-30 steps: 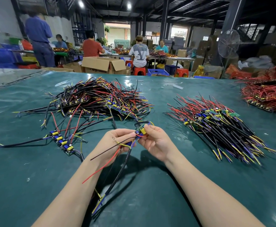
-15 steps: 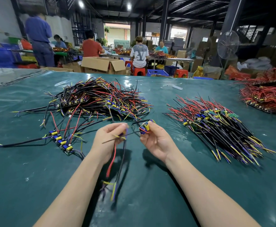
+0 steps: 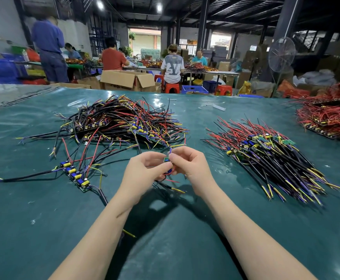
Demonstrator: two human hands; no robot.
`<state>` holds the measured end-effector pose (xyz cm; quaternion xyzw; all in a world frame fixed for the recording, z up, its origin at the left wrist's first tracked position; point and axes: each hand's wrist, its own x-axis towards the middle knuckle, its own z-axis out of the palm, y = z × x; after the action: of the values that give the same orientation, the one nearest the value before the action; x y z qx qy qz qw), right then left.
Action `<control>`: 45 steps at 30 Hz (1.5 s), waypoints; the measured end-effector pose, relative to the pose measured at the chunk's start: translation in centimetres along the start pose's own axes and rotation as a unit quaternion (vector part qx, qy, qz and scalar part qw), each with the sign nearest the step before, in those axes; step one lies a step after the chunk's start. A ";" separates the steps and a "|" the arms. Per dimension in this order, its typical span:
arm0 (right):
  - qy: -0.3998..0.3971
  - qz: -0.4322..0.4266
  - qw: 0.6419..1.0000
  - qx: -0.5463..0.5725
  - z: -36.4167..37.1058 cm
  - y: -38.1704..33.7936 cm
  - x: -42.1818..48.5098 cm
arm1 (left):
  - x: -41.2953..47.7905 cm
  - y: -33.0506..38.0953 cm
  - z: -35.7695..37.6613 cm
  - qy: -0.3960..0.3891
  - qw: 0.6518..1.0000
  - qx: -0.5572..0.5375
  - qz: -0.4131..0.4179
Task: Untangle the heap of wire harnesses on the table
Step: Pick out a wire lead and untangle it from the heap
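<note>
A tangled heap of wire harnesses (image 3: 122,122), black, red, yellow and purple wires with small circuit boards, lies on the green table (image 3: 33,229) at the middle left. Just in front of it my left hand (image 3: 143,168) and my right hand (image 3: 191,166) meet, both pinching one small harness (image 3: 170,168) with a green board and blue parts. Its red and black wires hang below and behind my hands, partly hidden. A sorted bundle of harnesses (image 3: 272,156) lies aligned at the right.
A separate strip of boards with long wires (image 3: 74,174) lies at the left. A pile of red wires (image 3: 330,116) sits at the far right. Beyond the table's far edge are cardboard boxes (image 3: 124,79), stools, a standing fan (image 3: 281,54) and several people at benches.
My hands have come together around the small harness. Its wires, which hung down from my left hand, are now gathered up under and between both hands.
</note>
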<state>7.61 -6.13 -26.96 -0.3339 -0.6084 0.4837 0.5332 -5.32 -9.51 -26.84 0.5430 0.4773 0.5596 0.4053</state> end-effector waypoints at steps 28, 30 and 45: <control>0.017 -0.185 0.948 -0.259 -0.3 -2.0 -0.6 | -0.4 0.7 -0.4 -0.023 0.986 -0.130 -0.102; -0.050 -0.243 0.889 -0.384 0.1 -1.3 -0.7 | -0.4 0.6 -0.5 -0.044 0.988 -0.102 -0.105; 0.009 -0.214 0.851 -0.480 0.9 -1.0 -0.9 | 0.2 0.4 -0.6 -0.042 0.939 -0.340 -0.030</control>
<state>7.07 -7.49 -26.28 -0.4141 -0.8163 0.0025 0.4027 -5.92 -9.49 -26.43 0.3815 0.2571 0.6526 0.6020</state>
